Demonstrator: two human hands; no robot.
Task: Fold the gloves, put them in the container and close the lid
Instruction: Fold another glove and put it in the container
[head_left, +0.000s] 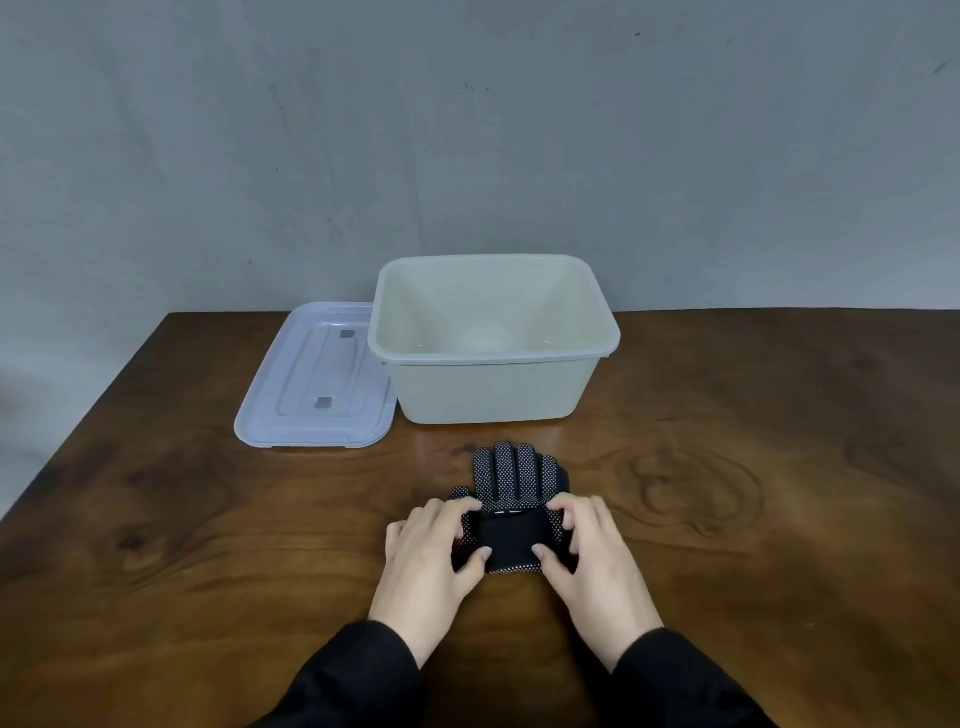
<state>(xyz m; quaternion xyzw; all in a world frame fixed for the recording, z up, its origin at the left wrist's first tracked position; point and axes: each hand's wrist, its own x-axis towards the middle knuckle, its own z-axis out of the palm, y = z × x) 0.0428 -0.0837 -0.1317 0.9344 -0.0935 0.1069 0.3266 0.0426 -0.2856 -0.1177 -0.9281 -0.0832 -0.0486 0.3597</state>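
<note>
Black gloves with white dots (514, 475) lie stacked on the wooden table, fingers pointing away from me toward the container. Their cuff end is folded over onto the palm. My left hand (434, 556) pinches the left side of that fold, thumb below and fingers on top. My right hand (587, 553) grips the right side the same way. The cream container (493, 387) stands open behind the gloves, with nothing inside. Its translucent lid (311, 384) lies flat to the container's left, touching its side.
The brown wooden table (753, 493) ends at a left edge running diagonally toward me. A grey wall stands close behind the container. My black sleeves reach in from the bottom of the view.
</note>
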